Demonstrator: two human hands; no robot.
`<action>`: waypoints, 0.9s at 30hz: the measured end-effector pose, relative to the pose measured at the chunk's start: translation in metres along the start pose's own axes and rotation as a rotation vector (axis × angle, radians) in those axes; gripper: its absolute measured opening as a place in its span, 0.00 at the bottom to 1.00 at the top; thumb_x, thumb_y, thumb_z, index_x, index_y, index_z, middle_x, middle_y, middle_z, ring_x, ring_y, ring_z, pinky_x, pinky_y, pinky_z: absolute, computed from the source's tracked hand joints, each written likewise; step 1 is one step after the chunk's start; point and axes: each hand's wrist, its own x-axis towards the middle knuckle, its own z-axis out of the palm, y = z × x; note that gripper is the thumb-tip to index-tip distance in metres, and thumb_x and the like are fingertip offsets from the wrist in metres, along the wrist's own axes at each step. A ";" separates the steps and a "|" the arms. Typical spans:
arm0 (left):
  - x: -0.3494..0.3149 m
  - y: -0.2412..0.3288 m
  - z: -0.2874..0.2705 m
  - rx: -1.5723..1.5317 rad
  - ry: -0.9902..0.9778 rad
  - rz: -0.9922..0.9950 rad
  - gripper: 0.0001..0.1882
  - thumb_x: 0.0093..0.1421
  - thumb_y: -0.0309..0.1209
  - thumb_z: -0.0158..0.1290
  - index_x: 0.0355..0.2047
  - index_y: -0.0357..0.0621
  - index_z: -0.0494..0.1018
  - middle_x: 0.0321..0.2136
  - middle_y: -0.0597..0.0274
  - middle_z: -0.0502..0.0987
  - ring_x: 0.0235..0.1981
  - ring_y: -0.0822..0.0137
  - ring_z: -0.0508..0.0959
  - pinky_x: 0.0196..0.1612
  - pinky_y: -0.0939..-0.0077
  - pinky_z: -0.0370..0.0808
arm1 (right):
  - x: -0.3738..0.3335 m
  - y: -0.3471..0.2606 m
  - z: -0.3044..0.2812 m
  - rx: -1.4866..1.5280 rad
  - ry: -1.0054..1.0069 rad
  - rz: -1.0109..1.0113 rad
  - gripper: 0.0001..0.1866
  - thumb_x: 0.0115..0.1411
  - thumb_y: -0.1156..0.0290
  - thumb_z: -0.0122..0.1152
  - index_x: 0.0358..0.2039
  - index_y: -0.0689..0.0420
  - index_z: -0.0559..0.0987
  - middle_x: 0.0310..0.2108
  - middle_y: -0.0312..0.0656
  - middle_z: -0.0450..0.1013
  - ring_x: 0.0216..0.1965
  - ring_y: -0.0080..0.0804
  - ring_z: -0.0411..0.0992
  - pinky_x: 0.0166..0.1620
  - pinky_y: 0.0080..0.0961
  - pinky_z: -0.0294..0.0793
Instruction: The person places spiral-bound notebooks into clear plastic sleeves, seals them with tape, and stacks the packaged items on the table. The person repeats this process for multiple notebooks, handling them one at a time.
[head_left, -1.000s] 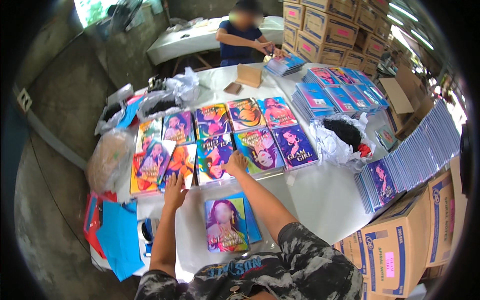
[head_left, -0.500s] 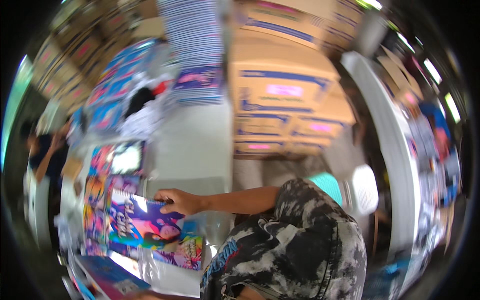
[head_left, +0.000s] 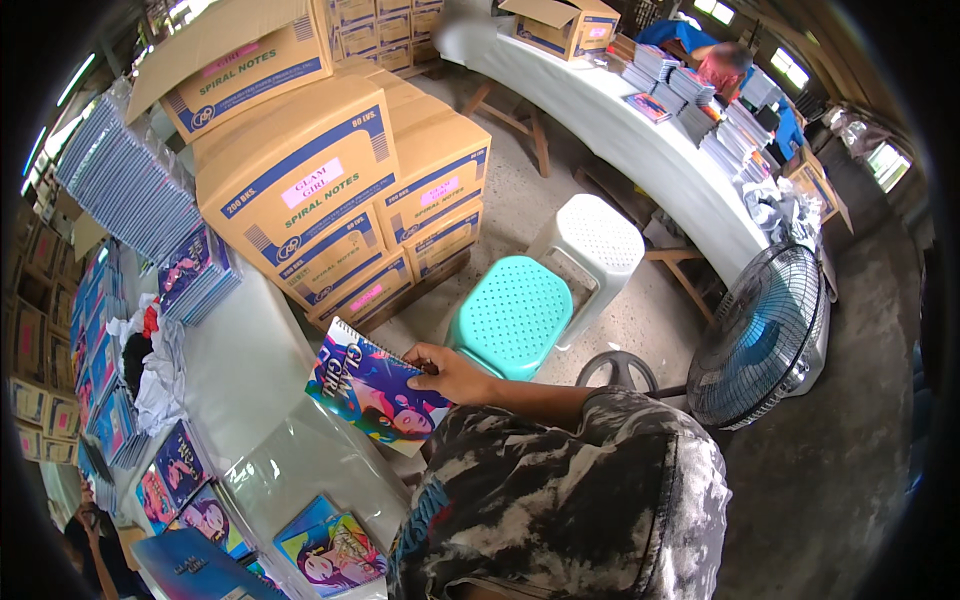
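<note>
My right hand (head_left: 450, 374) is closed on a spiral notebook (head_left: 372, 388) with a colorful illustrated cover, thumb on top near the wire-bound edge. The notebook is tilted beside the table's edge, in front of my patterned shirt. My left hand is out of view. On the table (head_left: 245, 345) below lie notebooks with similar bright covers (head_left: 335, 555), and a dark blue printed cover (head_left: 205, 568) lies close to the lower edge.
Stacked brown cartons (head_left: 300, 190) stand beyond the table. A teal stool (head_left: 515, 310), a white stool (head_left: 600, 235) and a standing fan (head_left: 765, 340) are to the right. Tall notebook stacks (head_left: 130, 180) rise at the left. A person (head_left: 722, 70) is by the far table.
The view has swung to the right. My right hand has carried the notebook from above the notebooks on the table toward the stools. A hand at the lower edge has left the view.
</note>
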 end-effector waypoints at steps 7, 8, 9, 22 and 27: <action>0.040 -0.023 -0.046 0.233 0.109 0.078 0.19 0.62 0.32 0.47 0.45 0.24 0.65 0.44 0.40 0.70 0.40 0.62 0.70 0.47 0.67 0.63 | 0.013 -0.016 0.019 0.006 -0.159 -0.109 0.13 0.55 0.82 0.53 0.42 0.63 0.68 0.37 0.40 0.71 0.40 0.22 0.68 0.46 0.21 0.66; 0.041 -0.025 -0.051 0.265 0.092 0.114 0.18 0.63 0.33 0.46 0.42 0.24 0.67 0.39 0.42 0.72 0.36 0.63 0.70 0.42 0.67 0.65 | 0.013 -0.018 0.022 -0.012 -0.173 -0.120 0.13 0.55 0.82 0.53 0.42 0.63 0.68 0.37 0.40 0.71 0.40 0.22 0.68 0.46 0.22 0.66; 0.041 -0.026 -0.054 0.295 0.072 0.148 0.18 0.64 0.33 0.45 0.40 0.23 0.68 0.35 0.45 0.74 0.32 0.63 0.70 0.38 0.67 0.66 | 0.012 -0.018 0.025 -0.030 -0.186 -0.132 0.12 0.56 0.82 0.53 0.42 0.63 0.68 0.37 0.40 0.71 0.40 0.22 0.68 0.46 0.22 0.66; 0.011 0.041 -0.013 0.359 0.124 0.208 0.17 0.64 0.34 0.43 0.35 0.26 0.68 0.34 0.47 0.72 0.34 0.65 0.66 0.39 0.66 0.64 | -0.012 -0.016 0.033 -0.153 -0.248 -0.138 0.14 0.52 0.80 0.55 0.40 0.63 0.69 0.35 0.42 0.70 0.39 0.25 0.68 0.45 0.23 0.65; 0.006 0.040 0.008 0.261 0.279 0.466 0.18 0.64 0.34 0.43 0.25 0.29 0.69 0.29 0.51 0.72 0.31 0.66 0.65 0.37 0.65 0.63 | -0.005 -0.017 0.029 -0.117 -0.249 -0.115 0.13 0.55 0.82 0.53 0.42 0.63 0.68 0.37 0.40 0.70 0.41 0.22 0.67 0.47 0.21 0.64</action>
